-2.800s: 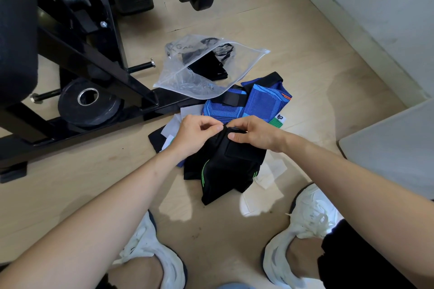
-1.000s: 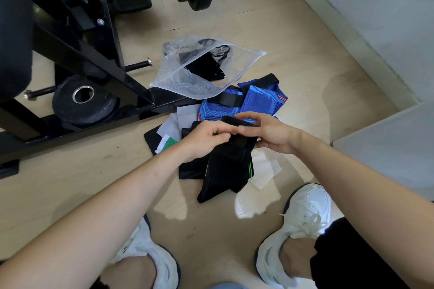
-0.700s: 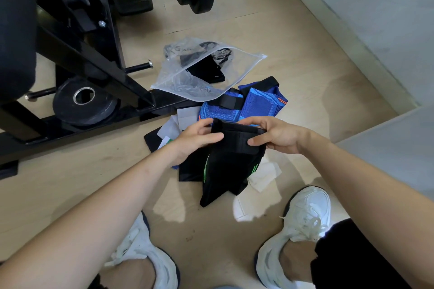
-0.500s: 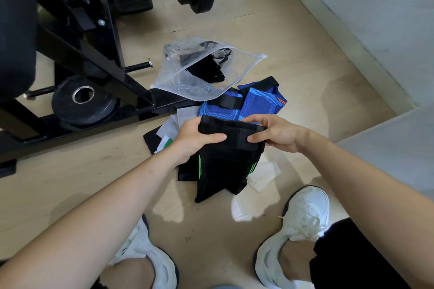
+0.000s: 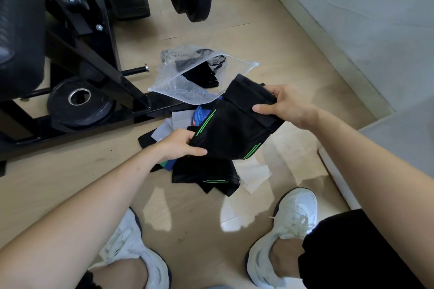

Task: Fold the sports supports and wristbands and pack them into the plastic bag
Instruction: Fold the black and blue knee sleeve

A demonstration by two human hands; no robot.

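— The left hand (image 5: 178, 145) pinches the near corner of the black support (image 5: 232, 129); the right hand (image 5: 286, 105) grips its far, strapped end.
— Where is it?
— Held tilted above the others on the floor (image 5: 270, 37): a second support (image 5: 206, 176) below, a blue support (image 5: 202, 116) beyond. Farthest lies the bag (image 5: 178, 87), something dark inside, possibly a wristband.

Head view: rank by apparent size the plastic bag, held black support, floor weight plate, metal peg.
Largest: plastic bag and black support look alike, support nearer camera, so unranked.
Then weight plate.
Smallest: metal peg.
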